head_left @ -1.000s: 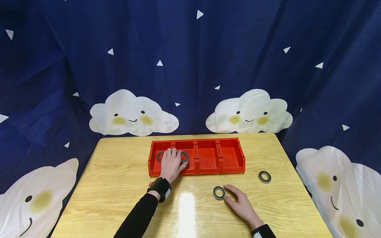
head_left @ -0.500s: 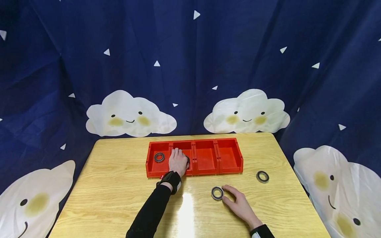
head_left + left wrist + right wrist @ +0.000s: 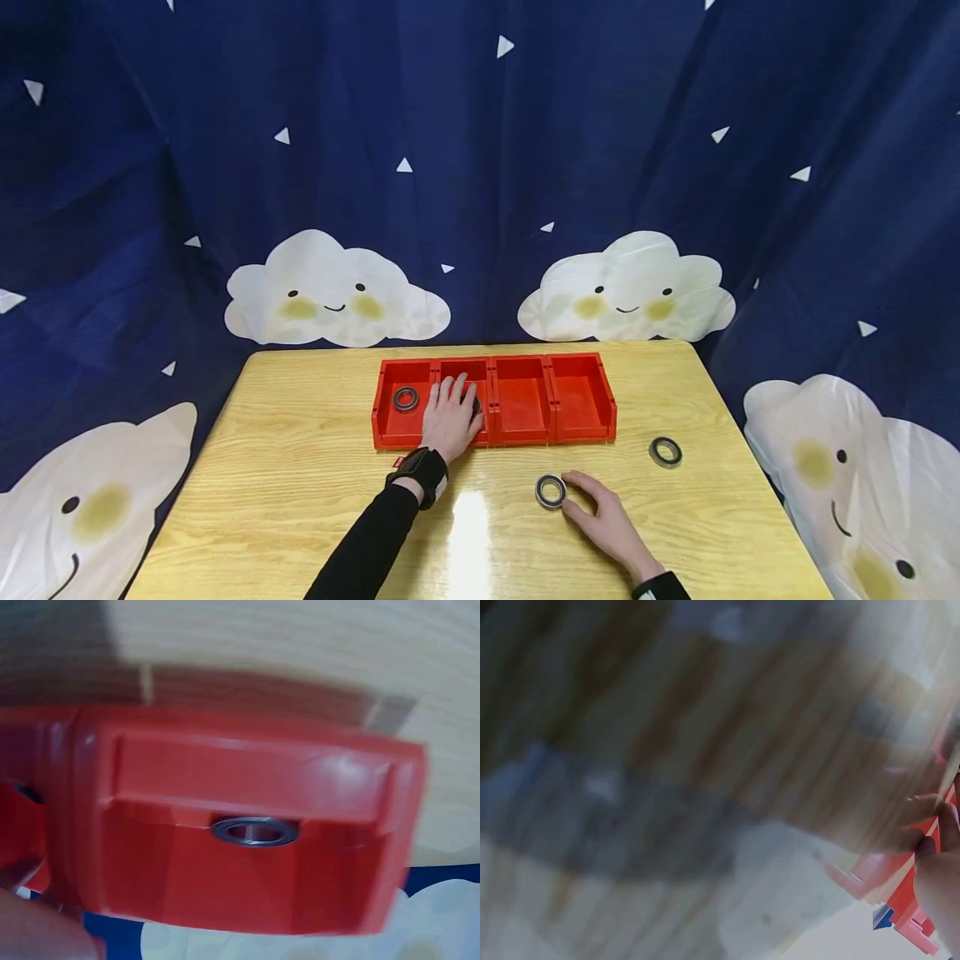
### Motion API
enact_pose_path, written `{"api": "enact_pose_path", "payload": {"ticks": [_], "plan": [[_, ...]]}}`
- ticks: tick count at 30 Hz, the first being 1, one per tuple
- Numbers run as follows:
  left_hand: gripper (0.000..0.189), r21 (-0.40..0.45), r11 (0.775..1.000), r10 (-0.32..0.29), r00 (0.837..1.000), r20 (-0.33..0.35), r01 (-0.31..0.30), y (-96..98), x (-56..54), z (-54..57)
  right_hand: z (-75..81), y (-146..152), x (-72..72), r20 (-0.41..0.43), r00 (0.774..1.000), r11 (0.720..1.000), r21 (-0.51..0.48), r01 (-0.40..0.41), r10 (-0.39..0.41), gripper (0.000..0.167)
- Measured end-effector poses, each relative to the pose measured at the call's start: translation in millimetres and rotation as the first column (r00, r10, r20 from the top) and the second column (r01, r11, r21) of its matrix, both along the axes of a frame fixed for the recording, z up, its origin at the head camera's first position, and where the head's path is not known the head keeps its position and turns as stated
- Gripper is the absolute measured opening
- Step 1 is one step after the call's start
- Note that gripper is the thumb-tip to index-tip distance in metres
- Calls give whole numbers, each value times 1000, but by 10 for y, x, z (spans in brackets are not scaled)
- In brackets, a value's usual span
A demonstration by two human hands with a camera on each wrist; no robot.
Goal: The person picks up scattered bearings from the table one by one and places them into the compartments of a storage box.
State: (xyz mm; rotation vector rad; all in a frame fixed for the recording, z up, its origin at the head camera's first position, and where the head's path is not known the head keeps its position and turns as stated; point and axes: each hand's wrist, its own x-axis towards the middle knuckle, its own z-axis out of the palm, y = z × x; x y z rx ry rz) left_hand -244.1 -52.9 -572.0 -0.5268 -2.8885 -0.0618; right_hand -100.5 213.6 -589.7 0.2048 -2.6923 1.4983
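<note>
My left hand reaches into the second compartment from the left of a red divided bin, its fingers spread. A dark ring-shaped ball bearing shows between its index finger and thumb, partly hidden by the hand. Another ball bearing lies in the leftmost compartment and shows in the left wrist view as a bearing near the compartment's front wall. At the table's front right, my right hand pinches a ball bearing by its right edge with index finger and thumb, its face tilted toward me.
One more bearing lies on the wooden table to the right of the bin. The two right compartments show bare red floors. A dark blue curtain with clouds hangs behind the table. The right wrist view is mostly blurred.
My left hand has shifted right from the divider between the two left compartments into the second, and its fingers have spread apart. The right hand and its bearing have stayed put.
</note>
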Motion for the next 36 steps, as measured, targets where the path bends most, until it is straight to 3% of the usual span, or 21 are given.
{"api": "enact_pose_path", "payload": {"ticks": [5,11,16,21,29,36], "plan": [[64,178,984,-11,995,-96,28,-333,195,-88,182,-62,50,18,1000,999,-39,-7,8,43],[77,316,947,115,976,-184,-52,-914,464,-283,-58,9,-25,-24,998,998,24,-52,52,64],[86,392,901,258,956,-141,-185,-1314,658,-354,-123,68,-64,-39,996,996,53,-76,78,72],[92,428,854,346,937,-47,-294,-1520,778,-422,-74,56,-99,-11,997,992,96,-80,81,75],[94,454,802,389,916,96,-388,-1623,860,-549,-50,-2,-144,-22,993,967,234,-105,113,70],[93,460,806,361,925,119,-374,-1581,860,-540,-45,-32,-173,-123,981,937,336,-100,149,69]]}}
